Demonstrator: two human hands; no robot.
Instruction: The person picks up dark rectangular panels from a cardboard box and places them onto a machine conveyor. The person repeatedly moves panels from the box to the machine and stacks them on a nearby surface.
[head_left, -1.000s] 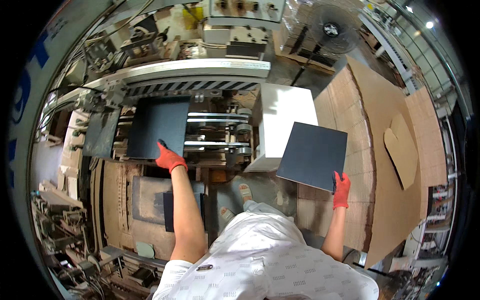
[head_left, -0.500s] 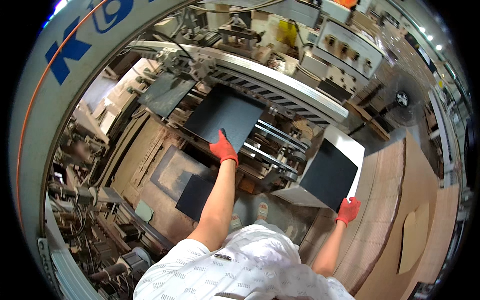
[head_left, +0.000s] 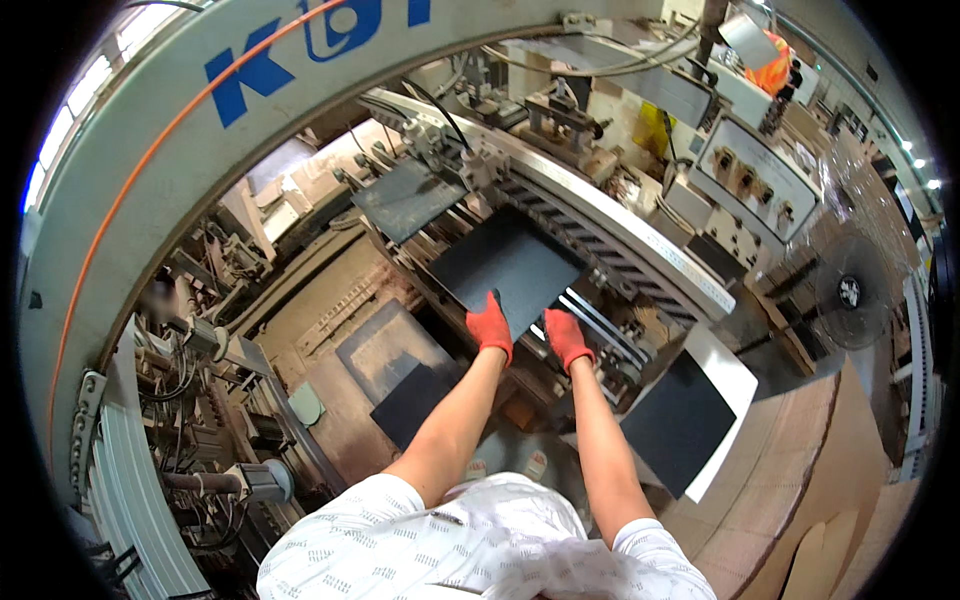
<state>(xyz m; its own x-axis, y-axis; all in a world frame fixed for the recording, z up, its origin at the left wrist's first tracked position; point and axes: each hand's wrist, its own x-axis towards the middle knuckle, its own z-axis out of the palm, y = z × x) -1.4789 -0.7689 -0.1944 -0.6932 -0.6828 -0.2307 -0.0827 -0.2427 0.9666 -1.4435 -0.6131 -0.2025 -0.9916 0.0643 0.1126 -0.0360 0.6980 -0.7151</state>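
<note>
Both my hands wear red gloves. My left hand [head_left: 490, 328] is closed on the near edge of a flat black panel [head_left: 512, 262], its thumb on the top face and its other fingers hidden beneath. The panel lies on the machine's rails, tilted in view. At the panel's near right edge is my right hand [head_left: 567, 338], its fingers curled in against that edge; the fingertips are partly hidden. Metal rails [head_left: 605, 328] run out from under the panel to the right. Another black panel [head_left: 680, 425] rests on a white surface [head_left: 728, 372] to my right.
A dark plate [head_left: 408, 200] sits left of the panel on the machine. A black sheet [head_left: 412, 402] lies on the near left bed. A grey arch [head_left: 150, 190] curves over the left. Brown cardboard [head_left: 760, 450] and a fan [head_left: 850, 292] stand at right.
My right hand has moved left from the white-topped stack to the panel's right edge. My left hand keeps its hold on the near edge. The view has shifted, too.
</note>
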